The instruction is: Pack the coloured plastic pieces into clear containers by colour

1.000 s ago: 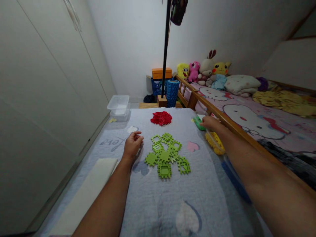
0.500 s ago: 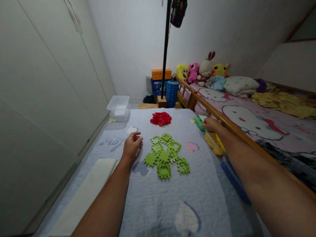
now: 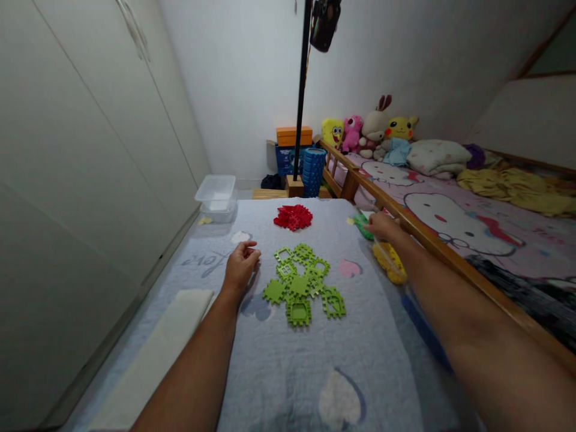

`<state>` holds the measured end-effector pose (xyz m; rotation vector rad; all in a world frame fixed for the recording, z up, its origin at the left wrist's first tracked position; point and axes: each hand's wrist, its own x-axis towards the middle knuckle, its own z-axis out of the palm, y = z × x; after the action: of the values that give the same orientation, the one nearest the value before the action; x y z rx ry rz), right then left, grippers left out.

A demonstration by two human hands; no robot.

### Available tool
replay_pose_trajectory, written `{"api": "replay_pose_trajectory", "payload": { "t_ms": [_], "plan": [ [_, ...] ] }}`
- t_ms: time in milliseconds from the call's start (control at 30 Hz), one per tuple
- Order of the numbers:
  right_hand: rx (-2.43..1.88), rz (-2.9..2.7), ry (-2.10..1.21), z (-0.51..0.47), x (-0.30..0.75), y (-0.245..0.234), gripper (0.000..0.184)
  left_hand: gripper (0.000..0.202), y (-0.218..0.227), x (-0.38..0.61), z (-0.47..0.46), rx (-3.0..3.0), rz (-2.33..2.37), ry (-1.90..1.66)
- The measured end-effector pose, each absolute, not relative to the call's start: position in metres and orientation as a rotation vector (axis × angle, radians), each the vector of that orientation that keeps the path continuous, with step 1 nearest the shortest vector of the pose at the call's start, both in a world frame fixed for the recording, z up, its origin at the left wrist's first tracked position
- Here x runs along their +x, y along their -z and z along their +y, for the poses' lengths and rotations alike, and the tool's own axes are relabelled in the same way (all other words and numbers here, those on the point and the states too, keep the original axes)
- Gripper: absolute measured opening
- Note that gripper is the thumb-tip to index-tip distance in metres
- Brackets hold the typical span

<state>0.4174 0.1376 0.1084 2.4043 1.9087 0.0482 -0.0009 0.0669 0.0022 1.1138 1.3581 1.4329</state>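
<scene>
A pile of light green toothed puzzle tiles (image 3: pixel 303 283) lies in the middle of a pale blue blanket (image 3: pixel 315 360). Farther back sits a heap of red tiles (image 3: pixel 293 216). My left hand (image 3: pixel 242 266) rests on the blanket just left of the green pile, fingers loosely curled, nothing in it. My right hand (image 3: pixel 382 227) reaches to the blanket's right edge, fingers closed on a clear bag of dark green pieces (image 3: pixel 362 225). A bag of yellow pieces (image 3: pixel 389 262) lies under my right forearm. A blue bag (image 3: pixel 423 327) lies nearer to me.
A clear plastic box (image 3: pixel 216 194) stands at the blanket's far left corner. White wardrobe doors (image 3: pixel 90 156) run along the left. A wooden bed rail (image 3: pixel 432 243) borders the right, with plush toys (image 3: pixel 373 129) on the bed. A black pole (image 3: pixel 302 90) rises behind.
My right hand has shifted slightly at the green bag near the bed rail. The left hand and both tile piles have stayed where they were.
</scene>
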Motion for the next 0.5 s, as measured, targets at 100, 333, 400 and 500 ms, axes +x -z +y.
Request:
{"api": "replay_pose_trajectory", "payload": {
  "t_ms": [100,333,400,500],
  "plan": [
    [2.460,2.013,-0.101,0.133,0.385,-0.107,0.032,0.043,-0.002,-0.001,0.066,1.116,1.357,-1.434],
    [2.435,2.243,0.163,0.086,0.308,-0.050,0.035,0.041,-0.001,0.001,0.064,1.092,1.381,-1.474],
    [2.492,2.237,0.197,0.072,0.302,-0.027,0.034,0.039,0.000,0.003,0.067,1.003,1.453,-1.479],
    [2.577,2.290,0.153,0.060,0.301,-0.004,0.029,0.031,-0.003,0.005,0.078,0.910,1.523,-1.472]
  ]
}}
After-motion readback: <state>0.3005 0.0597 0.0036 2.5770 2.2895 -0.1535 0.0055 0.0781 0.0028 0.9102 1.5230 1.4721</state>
